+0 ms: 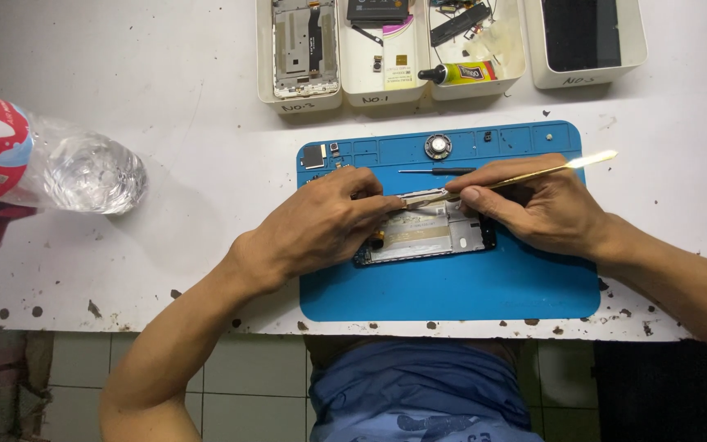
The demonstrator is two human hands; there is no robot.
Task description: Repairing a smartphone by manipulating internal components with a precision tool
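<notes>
While the opened black smartphone with exposed internals (429, 237) lay on the blue rectangular silicone work mat (452, 286), the left hand (321, 225) pinched its upper edge, fingers closed on it. The right hand (542, 205) gripped a thin flat metal pry tool (550, 170), tip at the phone's top edge. A clear plastic water bottle (59, 168) lay well apart on the white tabletop (206, 123).
</notes>
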